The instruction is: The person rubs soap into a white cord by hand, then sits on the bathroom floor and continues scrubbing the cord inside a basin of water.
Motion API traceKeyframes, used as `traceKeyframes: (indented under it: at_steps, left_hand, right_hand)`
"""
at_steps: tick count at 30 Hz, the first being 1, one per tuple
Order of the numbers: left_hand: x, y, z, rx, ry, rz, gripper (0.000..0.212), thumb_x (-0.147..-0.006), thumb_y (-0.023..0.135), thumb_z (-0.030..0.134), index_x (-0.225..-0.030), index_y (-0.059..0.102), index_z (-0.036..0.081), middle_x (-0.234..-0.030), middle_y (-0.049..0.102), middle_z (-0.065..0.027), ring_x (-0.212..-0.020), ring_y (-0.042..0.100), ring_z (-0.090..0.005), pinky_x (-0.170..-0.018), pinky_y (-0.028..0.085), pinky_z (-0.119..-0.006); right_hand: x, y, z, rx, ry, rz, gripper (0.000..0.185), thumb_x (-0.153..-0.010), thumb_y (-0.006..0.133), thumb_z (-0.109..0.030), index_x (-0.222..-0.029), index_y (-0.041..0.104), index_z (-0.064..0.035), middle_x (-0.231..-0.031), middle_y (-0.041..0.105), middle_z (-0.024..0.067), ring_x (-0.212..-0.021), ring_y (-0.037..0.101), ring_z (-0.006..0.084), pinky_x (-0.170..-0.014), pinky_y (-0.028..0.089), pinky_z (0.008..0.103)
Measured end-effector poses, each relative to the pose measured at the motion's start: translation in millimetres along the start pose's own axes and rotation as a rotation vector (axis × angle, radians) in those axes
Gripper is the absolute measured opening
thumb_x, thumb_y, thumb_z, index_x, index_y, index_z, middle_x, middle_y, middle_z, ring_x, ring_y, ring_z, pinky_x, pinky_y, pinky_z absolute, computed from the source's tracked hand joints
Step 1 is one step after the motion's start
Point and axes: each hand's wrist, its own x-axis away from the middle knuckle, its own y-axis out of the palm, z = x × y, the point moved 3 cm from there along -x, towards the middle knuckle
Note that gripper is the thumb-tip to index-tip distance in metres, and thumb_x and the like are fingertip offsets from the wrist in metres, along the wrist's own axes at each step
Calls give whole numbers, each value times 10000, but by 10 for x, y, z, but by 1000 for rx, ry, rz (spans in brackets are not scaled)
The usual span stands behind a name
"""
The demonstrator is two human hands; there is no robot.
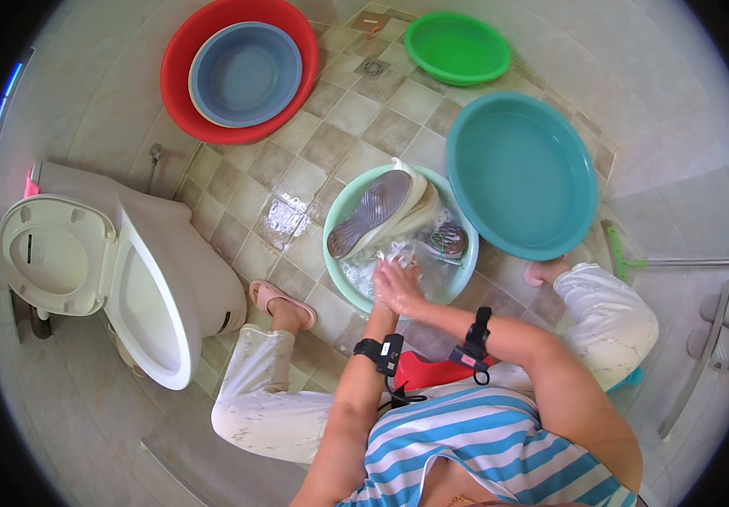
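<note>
My left hand (pixel 379 284) and my right hand (pixel 404 293) press together over the near side of a pale green basin (pixel 334 272). Between their fingers is a soapy white bundle, apparently shoelaces (pixel 397 255); the right hand hides much of the left. Foamy water (pixel 358 274) fills the basin around them. Just beyond the hands, a white shoe with a grey-brown ridged sole (pixel 377 206) lies on its side, leaning on the basin's left rim. A dark brown ridged item (pixel 452 239) with a green cord is partly under water at the right; I cannot tell what it is.
A large teal basin (pixel 520 177) of water adjoins on the right. Farther off are a green basin (pixel 456 47) and a red basin (pixel 177 82) holding a blue one (pixel 244 73). A toilet (pixel 181 253) stands left, a green-headed squeegee (pixel 616 253) right. The tile floor (pixel 288 215) is wet.
</note>
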Motion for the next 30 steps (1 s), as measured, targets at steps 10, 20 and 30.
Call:
traceKeyframes:
  at_steps: [10,20,30]
  left_hand:
    - [-55,7,41,232,-105,-572,428,-959,325,336,-1256,486,74,-1227,542,-120,-1150,489,-317,-1010,348,-451]
    - [118,196,-40,168,-26,87,448,-958,343,336,-1335,404,102,-1363,418,-86,-1249,388,-292,-1053,297,-446]
    - [106,-325,97,-39,-129,288,357,-926,378,338,-1124,549,95,-1123,581,-58,-1060,502,-269,-967,366,-460]
  right_hand:
    - [-253,-139,134,-310,378,-370,618,-908,362,-407,-1355,304,15,-1362,332,250,-1296,280,388,-1058,197,517]
    - [-311,-167,256,-253,404,-396,763,-885,305,-563,-1397,222,-4,-1429,241,259,-1343,200,387,-1098,156,440]
    - [-390,-117,776,-263,167,-505,550,-877,454,-409,-1333,408,-104,-1367,352,149,-1258,342,350,-1003,318,444]
